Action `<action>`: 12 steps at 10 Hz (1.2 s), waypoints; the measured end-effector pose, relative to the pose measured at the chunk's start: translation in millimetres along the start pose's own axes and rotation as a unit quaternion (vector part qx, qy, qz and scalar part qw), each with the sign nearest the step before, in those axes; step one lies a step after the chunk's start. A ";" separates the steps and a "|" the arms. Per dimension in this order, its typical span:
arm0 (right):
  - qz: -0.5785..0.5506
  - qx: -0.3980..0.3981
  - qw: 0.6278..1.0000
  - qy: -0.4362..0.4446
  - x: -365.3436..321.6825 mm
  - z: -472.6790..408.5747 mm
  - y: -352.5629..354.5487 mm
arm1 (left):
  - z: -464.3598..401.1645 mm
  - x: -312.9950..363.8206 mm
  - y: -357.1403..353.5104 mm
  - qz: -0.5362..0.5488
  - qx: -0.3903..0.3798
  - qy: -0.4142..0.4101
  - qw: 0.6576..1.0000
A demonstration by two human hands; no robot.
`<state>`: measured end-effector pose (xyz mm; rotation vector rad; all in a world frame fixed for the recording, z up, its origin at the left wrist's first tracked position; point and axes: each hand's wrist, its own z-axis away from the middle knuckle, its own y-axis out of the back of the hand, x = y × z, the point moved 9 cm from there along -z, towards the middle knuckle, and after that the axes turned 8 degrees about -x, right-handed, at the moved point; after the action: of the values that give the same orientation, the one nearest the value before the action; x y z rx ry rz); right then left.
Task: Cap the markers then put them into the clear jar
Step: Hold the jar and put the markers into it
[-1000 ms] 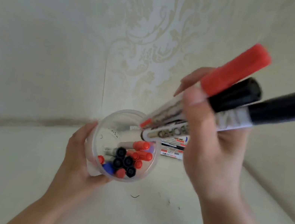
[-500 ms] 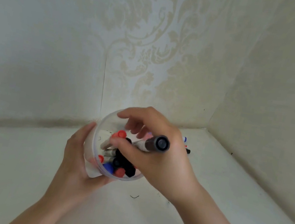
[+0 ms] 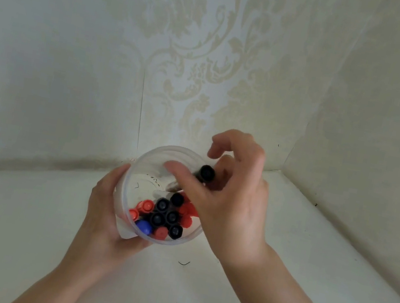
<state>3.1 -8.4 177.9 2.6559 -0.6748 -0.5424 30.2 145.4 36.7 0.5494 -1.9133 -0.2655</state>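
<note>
1. Your left hand wraps the clear jar from its left side, grip curled round the wall, thumb up by the rim.
2. The jar stands on the white surface, in a corner of patterned walls.
3. Your right hand is over the jar mouth, grip pinching a black-capped marker, which leans at the far right of the rim.
4. Capped markers stand bunched in the near side of the jar: black, red, one blue.
5. A small dark squiggle lies on the surface just in front of the jar.
</note>
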 end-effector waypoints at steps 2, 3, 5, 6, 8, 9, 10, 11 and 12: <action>0.050 -0.163 0.983 0.071 -4.3 3.6 -30.2 | -8.5 -4.8 2.5 0.036 0.006 -0.028 0.999; -0.069 -0.174 0.982 0.027 5.6 -3.0 -11.1 | -12.7 -14.2 5.3 0.079 0.008 -0.048 0.996; -0.035 -0.181 0.944 -0.275 127.2 12.1 13.0 | -17.2 -32.2 11.9 0.121 -0.006 -0.040 0.992; 0.104 -0.354 0.882 -0.294 162.4 55.0 -18.3 | -21.2 -24.8 12.8 0.051 -0.019 -0.049 0.997; 0.252 -0.436 0.850 -0.156 170.1 80.8 -69.2 | -43.0 -4.3 -2.4 0.033 -0.057 -0.093 0.993; 0.305 -0.466 0.817 -0.151 177.3 81.0 -82.7 | -60.1 -9.6 -12.4 0.074 -0.067 -0.084 0.991; 0.320 -0.482 0.798 -0.167 184.6 77.0 -87.5 | -67.3 -20.7 -22.0 0.120 -0.082 -0.065 0.987; 0.312 -0.529 0.773 -0.159 185.7 75.0 -95.1 | -67.8 -37.7 -22.8 0.178 -0.079 -0.033 0.980; 0.327 -0.562 0.747 -0.139 184.9 74.7 -102.7 | -65.1 -42.6 -18.8 0.152 -0.049 -0.022 0.987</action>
<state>159.6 -35.6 19.5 1.1152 -0.8967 -0.7844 108.0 154.4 20.0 0.1836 -1.9830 -0.1730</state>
